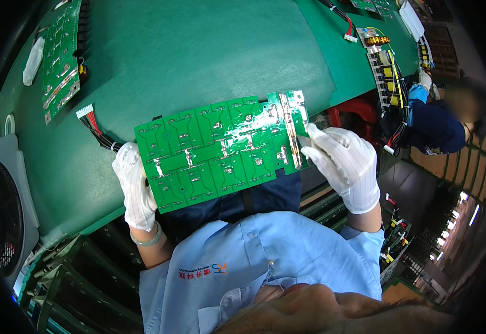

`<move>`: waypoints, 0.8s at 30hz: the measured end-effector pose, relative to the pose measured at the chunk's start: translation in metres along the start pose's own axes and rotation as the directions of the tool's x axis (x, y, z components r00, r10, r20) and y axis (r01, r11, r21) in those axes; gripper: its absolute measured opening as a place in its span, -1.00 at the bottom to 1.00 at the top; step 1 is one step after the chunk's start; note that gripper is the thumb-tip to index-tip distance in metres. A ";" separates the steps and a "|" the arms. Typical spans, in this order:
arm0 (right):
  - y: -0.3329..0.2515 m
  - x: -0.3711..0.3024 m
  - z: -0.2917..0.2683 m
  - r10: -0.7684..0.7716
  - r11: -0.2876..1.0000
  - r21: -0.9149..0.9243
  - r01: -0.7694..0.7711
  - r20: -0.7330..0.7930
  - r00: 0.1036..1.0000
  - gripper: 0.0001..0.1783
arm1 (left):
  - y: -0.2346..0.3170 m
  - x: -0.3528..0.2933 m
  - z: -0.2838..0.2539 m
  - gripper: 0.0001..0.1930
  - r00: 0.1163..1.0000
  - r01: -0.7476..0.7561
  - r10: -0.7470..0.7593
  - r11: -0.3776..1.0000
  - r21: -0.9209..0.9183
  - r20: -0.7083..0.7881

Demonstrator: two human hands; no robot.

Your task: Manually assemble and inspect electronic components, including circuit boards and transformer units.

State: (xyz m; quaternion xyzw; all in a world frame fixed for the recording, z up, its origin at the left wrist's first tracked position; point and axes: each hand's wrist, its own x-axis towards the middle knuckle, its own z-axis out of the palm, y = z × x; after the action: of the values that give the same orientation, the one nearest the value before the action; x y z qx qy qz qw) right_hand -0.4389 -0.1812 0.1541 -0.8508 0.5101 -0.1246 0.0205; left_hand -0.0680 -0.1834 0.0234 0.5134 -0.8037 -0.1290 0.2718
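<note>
A green circuit board is held up in front of me, tilted, with its soldered side facing up. Broad shiny solder strips run across its right end. My left hand, in a white striped glove, grips the left edge; some of its fingers are hidden behind the board. At the right edge, my right hand, gloved the same way, pinches the board between thumb and fingers near the solder strip. Beside my left hand, a wire harness of black and red wires with a white connector extends onto the green table mat. The board's underside is hidden.
At the far left lie another green board and a white glove-like item. A fan stands at the left edge. Boards with yellow components line the right side, where a co-worker sits. Another harness connector lies at the back.
</note>
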 end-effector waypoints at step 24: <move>0.065 -0.093 0.039 0.735 0.672 0.069 -0.737 0.053 0.676 -0.52 | -0.003 0.004 -0.001 -0.39 0.999 -0.003 0.007 0.995 -0.098 0.039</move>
State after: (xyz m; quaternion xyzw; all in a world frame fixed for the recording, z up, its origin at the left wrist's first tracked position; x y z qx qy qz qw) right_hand -0.5276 -0.1348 0.0883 -0.5731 0.8034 -0.1183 0.1102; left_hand -0.0665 -0.1883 0.0242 0.4948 -0.8028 -0.1779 0.2811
